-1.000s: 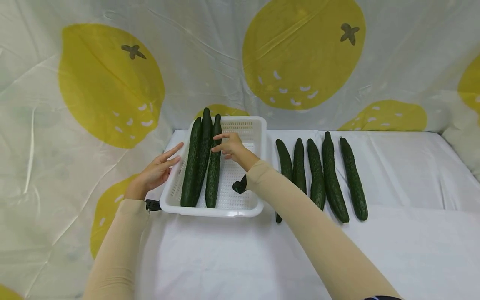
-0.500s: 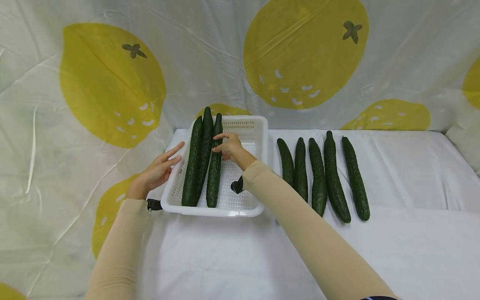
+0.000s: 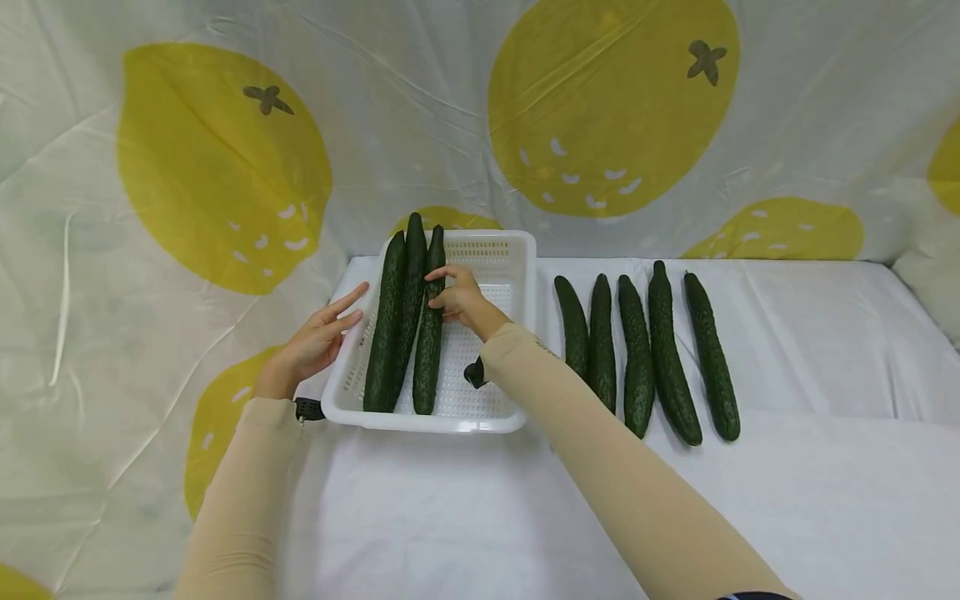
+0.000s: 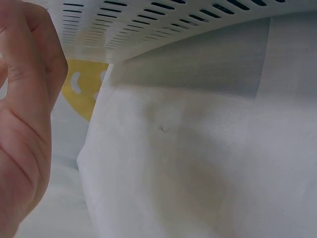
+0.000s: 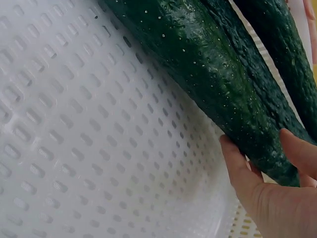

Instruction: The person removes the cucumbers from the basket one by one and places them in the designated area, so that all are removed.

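Note:
A white plastic basket [image 3: 459, 400] with slotted walls holds three long dark green cucumbers at its left, their far ends leaning on the back rim. My right hand [image 3: 463, 302] is inside the basket, pinching the rightmost cucumber [image 3: 426, 367] near its upper part. In the right wrist view the thumb and fingers [image 5: 237, 163] lie on either side of that cucumber. The middle cucumber [image 3: 408, 325] and left cucumber [image 3: 382, 342] lie close together beside it. My left hand [image 3: 311, 343] is at the basket's left wall, its fingers extended beside the rim.
Several more cucumbers [image 3: 671, 367] lie in a row on the white tablecloth [image 3: 817, 350], right of the basket, partly behind my right forearm [image 3: 607, 450]. A lemon-print curtain [image 3: 412, 108] hangs right behind the table and along its left side.
My right thumb and fingers have closed slightly onto the rightmost cucumber. The left hand and the basket stay in place; the view has shifted a little.

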`<control>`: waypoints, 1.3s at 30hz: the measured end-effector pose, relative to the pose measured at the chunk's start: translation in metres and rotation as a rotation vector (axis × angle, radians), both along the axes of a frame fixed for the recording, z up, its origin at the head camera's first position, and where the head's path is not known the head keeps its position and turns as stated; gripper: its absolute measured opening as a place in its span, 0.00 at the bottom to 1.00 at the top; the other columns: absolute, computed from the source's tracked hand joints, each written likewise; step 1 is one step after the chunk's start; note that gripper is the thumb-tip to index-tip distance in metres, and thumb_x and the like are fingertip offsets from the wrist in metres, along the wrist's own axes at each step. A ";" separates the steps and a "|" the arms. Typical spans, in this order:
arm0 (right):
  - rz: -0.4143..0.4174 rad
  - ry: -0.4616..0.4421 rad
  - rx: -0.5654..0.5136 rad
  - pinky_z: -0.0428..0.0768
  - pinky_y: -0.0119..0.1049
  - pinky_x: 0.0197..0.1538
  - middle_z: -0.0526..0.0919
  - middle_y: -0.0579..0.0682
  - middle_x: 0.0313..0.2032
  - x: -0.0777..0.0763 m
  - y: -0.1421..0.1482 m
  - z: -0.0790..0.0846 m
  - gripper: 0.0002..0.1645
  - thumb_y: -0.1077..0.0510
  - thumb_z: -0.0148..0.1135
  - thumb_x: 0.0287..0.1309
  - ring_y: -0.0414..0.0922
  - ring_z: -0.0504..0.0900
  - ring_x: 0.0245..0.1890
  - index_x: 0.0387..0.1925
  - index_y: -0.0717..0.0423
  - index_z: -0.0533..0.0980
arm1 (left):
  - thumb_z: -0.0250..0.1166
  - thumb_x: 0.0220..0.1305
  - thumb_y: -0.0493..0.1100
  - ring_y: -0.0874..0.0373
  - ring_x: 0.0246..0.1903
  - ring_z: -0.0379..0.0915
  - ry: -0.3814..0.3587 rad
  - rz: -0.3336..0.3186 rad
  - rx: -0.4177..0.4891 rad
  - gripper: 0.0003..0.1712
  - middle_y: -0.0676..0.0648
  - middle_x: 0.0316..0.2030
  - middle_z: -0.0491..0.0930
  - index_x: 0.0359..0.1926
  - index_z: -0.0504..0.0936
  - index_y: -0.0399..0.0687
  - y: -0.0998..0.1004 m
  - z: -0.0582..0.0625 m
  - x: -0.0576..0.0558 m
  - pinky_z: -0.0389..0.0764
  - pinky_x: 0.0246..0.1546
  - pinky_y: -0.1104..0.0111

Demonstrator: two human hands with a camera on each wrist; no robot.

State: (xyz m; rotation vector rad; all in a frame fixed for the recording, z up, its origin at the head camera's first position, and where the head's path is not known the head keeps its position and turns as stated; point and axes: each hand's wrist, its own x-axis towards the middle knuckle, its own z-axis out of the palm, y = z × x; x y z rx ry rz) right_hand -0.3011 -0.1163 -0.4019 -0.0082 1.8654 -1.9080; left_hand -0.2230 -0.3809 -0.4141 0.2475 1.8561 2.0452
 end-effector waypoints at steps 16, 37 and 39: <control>0.034 0.029 0.023 0.83 0.53 0.40 0.57 0.56 0.71 -0.007 -0.007 -0.010 0.36 0.81 0.70 0.47 0.53 0.77 0.30 0.54 0.49 0.76 | 0.47 0.80 0.37 0.66 0.13 0.68 0.025 0.019 -0.047 0.33 0.50 0.47 0.80 0.79 0.51 0.60 -0.002 0.001 -0.001 0.71 0.17 0.78; 0.038 0.034 0.005 0.83 0.49 0.41 0.54 0.57 0.74 0.001 0.004 0.012 0.39 0.77 0.70 0.51 0.57 0.80 0.39 0.62 0.49 0.73 | 0.47 0.80 0.37 0.64 0.23 0.77 0.006 0.021 -0.049 0.33 0.50 0.51 0.79 0.79 0.51 0.61 0.000 0.002 0.000 0.76 0.23 0.77; 0.038 0.032 -0.001 0.83 0.49 0.42 0.61 0.62 0.69 0.001 0.006 0.014 0.40 0.77 0.70 0.51 0.55 0.80 0.37 0.63 0.49 0.73 | 0.46 0.80 0.36 0.64 0.28 0.79 0.006 0.013 -0.039 0.33 0.50 0.52 0.78 0.79 0.51 0.60 0.000 0.003 0.001 0.78 0.27 0.76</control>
